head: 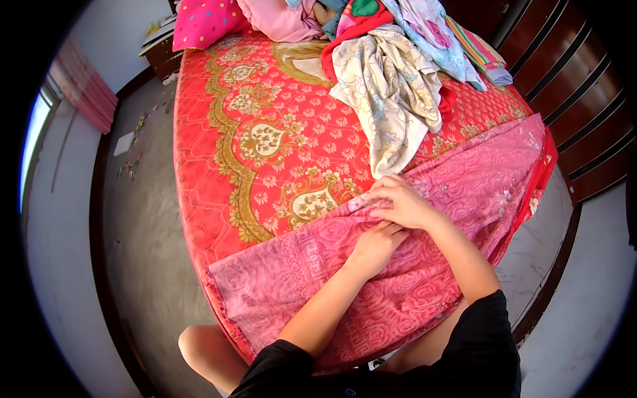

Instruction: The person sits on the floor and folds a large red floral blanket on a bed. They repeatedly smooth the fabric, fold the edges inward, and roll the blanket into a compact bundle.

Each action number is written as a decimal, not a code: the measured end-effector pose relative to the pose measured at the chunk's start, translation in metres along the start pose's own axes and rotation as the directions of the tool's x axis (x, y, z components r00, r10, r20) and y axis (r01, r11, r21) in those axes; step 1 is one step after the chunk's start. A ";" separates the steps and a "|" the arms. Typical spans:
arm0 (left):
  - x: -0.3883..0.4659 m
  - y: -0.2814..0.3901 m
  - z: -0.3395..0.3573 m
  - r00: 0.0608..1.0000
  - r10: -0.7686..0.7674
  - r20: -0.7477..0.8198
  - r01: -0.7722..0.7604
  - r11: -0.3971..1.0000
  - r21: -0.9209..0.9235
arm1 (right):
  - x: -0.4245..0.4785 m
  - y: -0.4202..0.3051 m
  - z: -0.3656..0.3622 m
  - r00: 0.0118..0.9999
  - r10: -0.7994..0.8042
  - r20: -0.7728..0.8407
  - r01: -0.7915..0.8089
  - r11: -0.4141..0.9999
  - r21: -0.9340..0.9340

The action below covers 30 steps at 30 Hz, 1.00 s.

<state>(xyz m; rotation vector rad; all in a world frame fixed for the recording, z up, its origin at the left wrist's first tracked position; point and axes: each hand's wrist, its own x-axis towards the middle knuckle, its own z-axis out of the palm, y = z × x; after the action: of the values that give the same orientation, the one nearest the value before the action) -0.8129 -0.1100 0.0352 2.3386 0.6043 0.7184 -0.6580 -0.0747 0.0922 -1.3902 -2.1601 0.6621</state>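
A pink rose-patterned cloth (408,308) lies folded across the near end of the bed, over my lap. At its far folded edge, my right hand (400,204) pinches the fabric, and creases gather about its fingertips. My left hand (378,248) rests on the same cloth just below, back upward. Its fingertips are tucked beneath the right hand, so their hold is hidden. A cream patterned cloth (390,99) lies crumpled beyond, its lower tip close to my right fingers.
A red floral bedspread (298,134) covers the bed. Heaped at the far end are a pink dotted pillow (211,22), a pale pink cloth (283,20) and a folded striped cloth (475,45). Dark red wardrobe doors (572,84) stand right; grey floor (149,219) runs along the left.
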 end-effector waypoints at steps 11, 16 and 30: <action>-0.001 0.002 0.003 0.986 -0.148 0.075 0.124 0.957 0.261 | 0.019 0.038 0.035 0.933 0.008 -0.359 -0.119 0.950 -0.289; -0.001 0.001 -0.007 0.930 -0.361 -0.071 0.364 0.881 0.303 | 0.006 0.048 0.009 0.738 -0.026 -0.675 -0.203 0.945 -0.258; 0.002 0.004 -0.010 0.924 -0.382 -0.035 0.370 0.864 0.340 | -0.060 0.120 -0.043 0.766 0.447 -0.463 -0.633 0.653 -0.417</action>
<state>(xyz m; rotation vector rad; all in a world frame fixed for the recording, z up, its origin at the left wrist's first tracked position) -0.8163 -0.1074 0.0455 2.4212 1.2146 0.4145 -0.5272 -0.0800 0.0416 -2.3367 -1.7011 -0.0579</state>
